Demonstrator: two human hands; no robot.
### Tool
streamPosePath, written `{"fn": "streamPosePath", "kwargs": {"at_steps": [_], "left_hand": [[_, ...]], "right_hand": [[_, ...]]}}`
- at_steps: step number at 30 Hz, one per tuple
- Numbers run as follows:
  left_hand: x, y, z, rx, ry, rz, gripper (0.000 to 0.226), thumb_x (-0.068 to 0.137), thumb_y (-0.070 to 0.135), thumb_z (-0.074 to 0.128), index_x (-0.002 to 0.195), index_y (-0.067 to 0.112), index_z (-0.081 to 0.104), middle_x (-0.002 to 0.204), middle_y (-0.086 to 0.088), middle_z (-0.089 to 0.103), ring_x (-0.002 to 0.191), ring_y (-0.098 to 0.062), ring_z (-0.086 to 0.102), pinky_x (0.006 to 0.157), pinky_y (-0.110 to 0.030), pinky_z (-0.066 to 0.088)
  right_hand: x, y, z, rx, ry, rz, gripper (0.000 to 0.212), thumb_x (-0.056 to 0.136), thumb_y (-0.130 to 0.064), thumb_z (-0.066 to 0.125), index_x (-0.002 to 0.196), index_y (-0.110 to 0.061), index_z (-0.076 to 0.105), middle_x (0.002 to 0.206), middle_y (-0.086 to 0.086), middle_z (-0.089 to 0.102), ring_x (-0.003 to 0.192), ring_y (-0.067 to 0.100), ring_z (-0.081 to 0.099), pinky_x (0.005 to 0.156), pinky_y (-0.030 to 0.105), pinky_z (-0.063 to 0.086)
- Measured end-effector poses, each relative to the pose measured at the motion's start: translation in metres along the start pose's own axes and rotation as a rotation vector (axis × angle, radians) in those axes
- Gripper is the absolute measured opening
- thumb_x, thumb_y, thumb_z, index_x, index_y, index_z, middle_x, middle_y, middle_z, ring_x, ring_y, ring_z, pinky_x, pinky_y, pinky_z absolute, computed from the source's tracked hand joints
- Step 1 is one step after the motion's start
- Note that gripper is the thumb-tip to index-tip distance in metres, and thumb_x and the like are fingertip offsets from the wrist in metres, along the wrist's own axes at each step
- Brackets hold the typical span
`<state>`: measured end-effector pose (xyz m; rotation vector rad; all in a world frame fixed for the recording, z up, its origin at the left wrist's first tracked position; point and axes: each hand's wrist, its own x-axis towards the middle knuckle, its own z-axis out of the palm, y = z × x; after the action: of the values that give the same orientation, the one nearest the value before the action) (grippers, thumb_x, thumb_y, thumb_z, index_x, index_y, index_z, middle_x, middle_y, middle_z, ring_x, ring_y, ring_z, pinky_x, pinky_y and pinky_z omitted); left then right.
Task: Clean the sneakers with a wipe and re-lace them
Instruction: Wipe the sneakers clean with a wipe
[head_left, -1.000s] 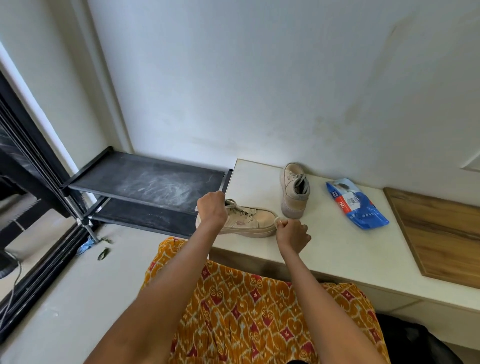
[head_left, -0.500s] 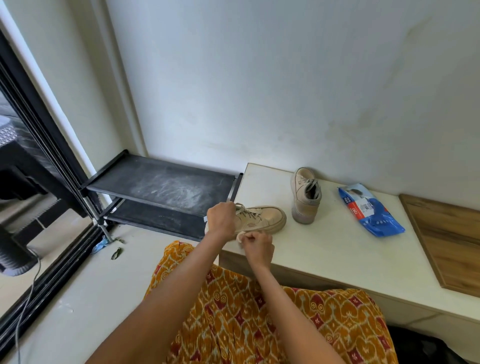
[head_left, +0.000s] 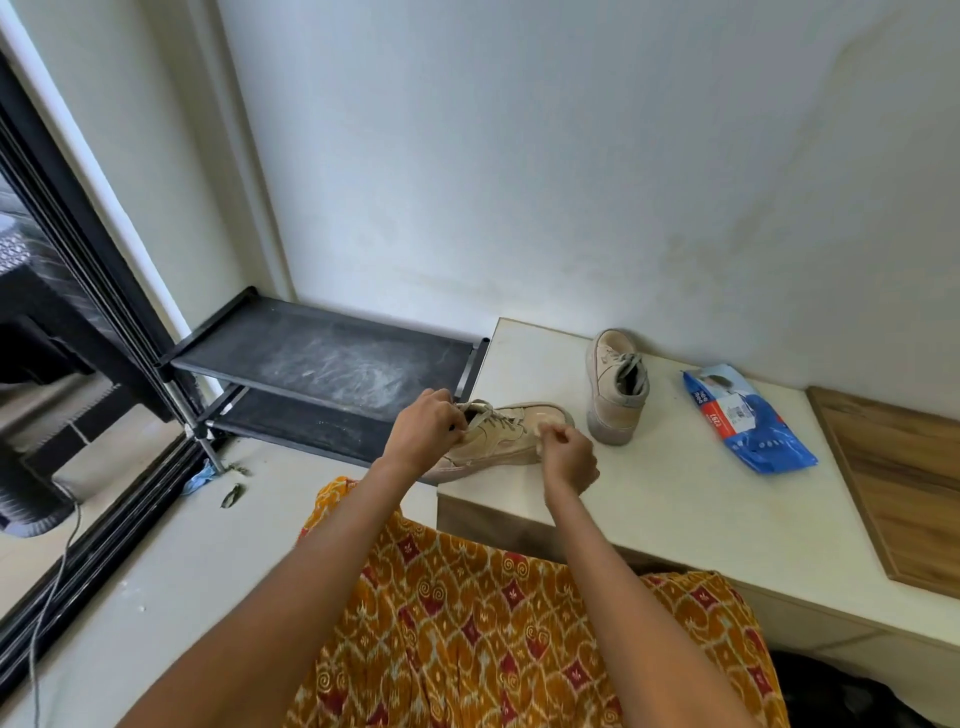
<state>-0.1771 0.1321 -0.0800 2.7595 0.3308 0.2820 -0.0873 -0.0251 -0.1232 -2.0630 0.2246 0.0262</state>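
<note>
A beige sneaker (head_left: 498, 439) lies at the near left corner of the white bench (head_left: 675, 499), its toe pointing right. My left hand (head_left: 423, 431) grips its heel and collar by the laces. My right hand (head_left: 569, 457) pinches a small white wipe (head_left: 543, 427) against the sneaker's side near the toe. The second beige sneaker (head_left: 615, 387) stands upright further back by the wall, with its heel toward me. A blue pack of wipes (head_left: 748, 418) lies to its right.
A black two-tier shoe rack (head_left: 322, 358) stands left of the bench. A wooden board (head_left: 898, 483) covers the bench's right end. A dark sliding door frame (head_left: 93, 291) runs along the left, and a cable (head_left: 52, 571) lies on the floor.
My right hand with the wipe slid from the toe to the middle of the sneaker's near side, then back toward the toe. The left hand kept its hold on the heel.
</note>
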Motion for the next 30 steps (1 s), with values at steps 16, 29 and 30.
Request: {"fn": "streamPosePath", "kwargs": {"at_steps": [16, 29, 30], "left_hand": [[-0.012, 0.019, 0.008, -0.043, 0.088, -0.065, 0.02, 0.083, 0.034, 0.068, 0.097, 0.021, 0.075, 0.106, 0.005, 0.059, 0.095, -0.009, 0.047, 0.062, -0.023, 0.042], [-0.018, 0.052, 0.021, 0.007, 0.157, -0.143, 0.023, 0.091, 0.034, 0.058, 0.096, 0.019, 0.075, 0.114, 0.005, 0.057, 0.1, -0.011, 0.047, 0.058, -0.021, 0.036], [-0.019, 0.054, 0.022, 0.01, 0.165, -0.159, 0.024, 0.091, 0.034, 0.058, 0.095, 0.018, 0.075, 0.112, 0.005, 0.057, 0.099, -0.011, 0.047, 0.058, -0.021, 0.036]], "right_hand": [[0.03, 0.018, -0.023, -0.167, 0.122, -0.126, 0.014, 0.088, -0.027, 0.062, 0.092, -0.015, 0.066, 0.099, 0.008, 0.069, 0.099, 0.03, 0.059, 0.088, 0.04, 0.043], [-0.024, 0.031, 0.009, -0.192, -0.091, -0.355, 0.019, 0.088, -0.024, 0.063, 0.105, -0.021, 0.071, 0.092, 0.001, 0.068, 0.089, 0.019, 0.054, 0.08, 0.03, 0.038], [-0.025, 0.034, 0.007, -0.157, -0.131, -0.39, 0.018, 0.087, -0.024, 0.065, 0.104, -0.021, 0.071, 0.09, 0.0, 0.068, 0.086, 0.019, 0.055, 0.079, 0.032, 0.044]]}}
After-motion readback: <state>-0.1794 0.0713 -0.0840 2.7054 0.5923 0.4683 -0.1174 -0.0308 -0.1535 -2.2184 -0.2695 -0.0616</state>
